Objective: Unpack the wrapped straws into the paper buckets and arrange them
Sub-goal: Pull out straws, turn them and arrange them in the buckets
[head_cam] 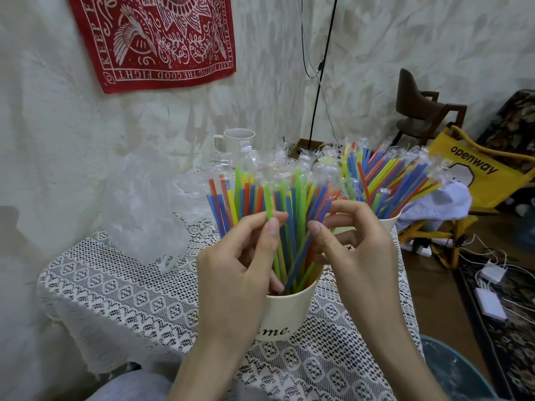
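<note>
Near paper bucket (285,314) sits on the lace-covered counter (115,285) right under both hands, wrapped straws (260,198) standing near upright, fanning up and away. Left hand (240,273) pinches one green straw (268,202) between thumb and fingers. Right hand (356,247) is curled among the stalks, touching them; grip unclear. Far bucket (389,221) stands behind, nearer the right hand.

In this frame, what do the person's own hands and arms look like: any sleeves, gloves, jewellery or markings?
Both the left hand and the right hand are bare: no gloves, rings, watch or markings visible. The forearms are uncovered down to the frame edge, so no sleeves show. Fingernails are short and unpainted.
</note>
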